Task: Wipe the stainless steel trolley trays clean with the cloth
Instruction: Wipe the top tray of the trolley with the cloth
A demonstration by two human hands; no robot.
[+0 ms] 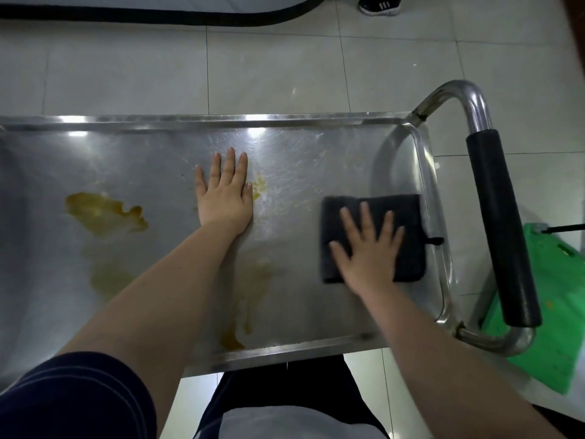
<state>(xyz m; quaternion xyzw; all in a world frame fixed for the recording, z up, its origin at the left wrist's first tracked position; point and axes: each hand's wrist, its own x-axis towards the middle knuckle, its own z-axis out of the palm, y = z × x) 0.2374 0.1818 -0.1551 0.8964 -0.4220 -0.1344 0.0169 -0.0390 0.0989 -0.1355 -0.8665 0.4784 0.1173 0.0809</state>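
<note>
A: Where's the cloth?
B: Flat on the tray, right end by the handle, under the right hand, fingers spread, palm pressing (slightly blurred).
A: Left hand?
B: Flat, open, mid-tray; yellow stains beside it, possibly sauce

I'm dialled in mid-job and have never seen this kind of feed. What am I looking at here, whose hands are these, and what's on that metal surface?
There is one picture, from a camera worn on a person's head, looking down. No machine: these are the person's bare hands. The left hand lies flat on the steel trolley tray. The right hand presses a dark cloth flat near the tray's handle end, beside the black-gripped handle. Yellowish-brown stains remain on the tray, left of the cloth. A green object sits on the floor.
</note>
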